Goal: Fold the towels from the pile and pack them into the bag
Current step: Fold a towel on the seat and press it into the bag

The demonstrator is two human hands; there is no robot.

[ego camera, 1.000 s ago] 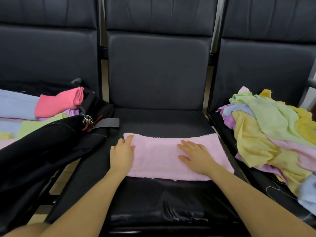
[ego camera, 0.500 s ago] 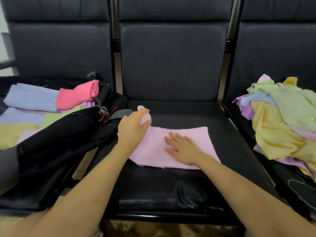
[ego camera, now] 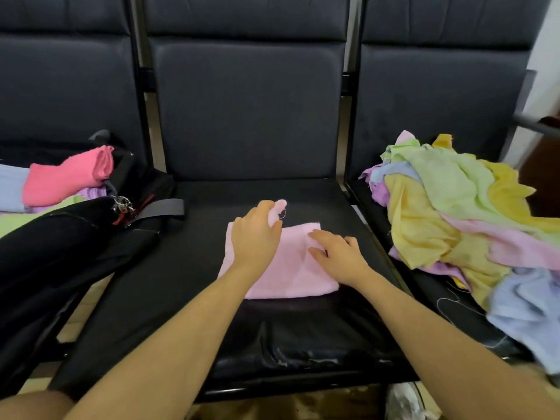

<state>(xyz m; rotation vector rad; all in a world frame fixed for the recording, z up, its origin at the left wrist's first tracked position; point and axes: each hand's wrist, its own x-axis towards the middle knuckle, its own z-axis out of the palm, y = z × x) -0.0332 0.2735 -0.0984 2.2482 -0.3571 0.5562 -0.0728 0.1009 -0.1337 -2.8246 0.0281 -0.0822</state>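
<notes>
A pale pink towel [ego camera: 291, 268] lies folded on the middle black seat [ego camera: 212, 298]. My left hand [ego camera: 256, 234] pinches its left end and holds that corner raised over the towel. My right hand [ego camera: 339, 256] rests flat on the towel's right part, fingers spread. A loose pile of towels [ego camera: 454, 213] in green, yellow, pink, purple and blue covers the right seat. The black bag [ego camera: 60, 237] lies open on the left seat, with a folded coral-pink towel [ego camera: 66, 177] and other folded towels in it.
Three black padded seats stand in a row with upright backrests [ego camera: 248, 101]. The bag's grey strap [ego camera: 163, 207] and metal clip [ego camera: 121, 203] lie over the gap between the left and middle seats. Floor shows below the seat's front edge.
My left hand lifted the towel's left end and carried it rightward over the towel, halving its length. My right hand slid a little along the right part while pressing down.
</notes>
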